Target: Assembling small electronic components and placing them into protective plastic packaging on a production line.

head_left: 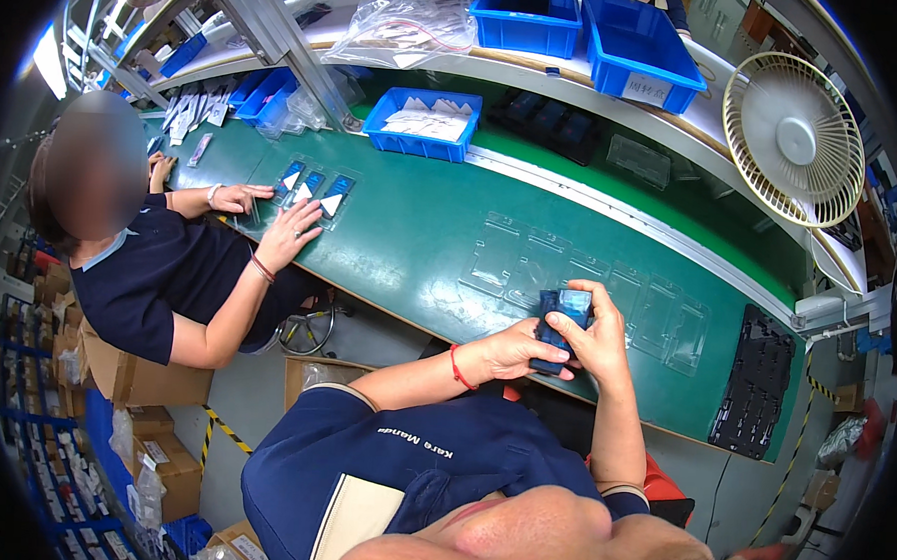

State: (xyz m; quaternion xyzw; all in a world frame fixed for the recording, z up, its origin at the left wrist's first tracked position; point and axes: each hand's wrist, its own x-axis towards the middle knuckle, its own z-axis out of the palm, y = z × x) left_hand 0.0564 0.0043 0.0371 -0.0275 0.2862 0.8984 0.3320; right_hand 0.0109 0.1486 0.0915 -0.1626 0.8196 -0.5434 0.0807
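Over the front edge of the green bench I hold a small stack of flat, dark blue, glossy rectangular pieces (pixel 568 307); their exact kind cannot be made out. My left hand (pixel 513 351), with a red cord at its wrist, grips the stack from the left and below. From the right, my right hand (pixel 604 337) closes round the same pieces, its thumb lying across their face. Just beyond my hands, several clear plastic blister trays (pixel 544 267) lie in a row on the bench.
A black moulded tray (pixel 752 383) lies at the bench's right end. At left, a co-worker's hands (pixel 288 235) touch a clear tray of blue pieces with white triangles (pixel 312 191). Behind stand a blue bin of white papers (pixel 423 124) and a fan (pixel 793 140).
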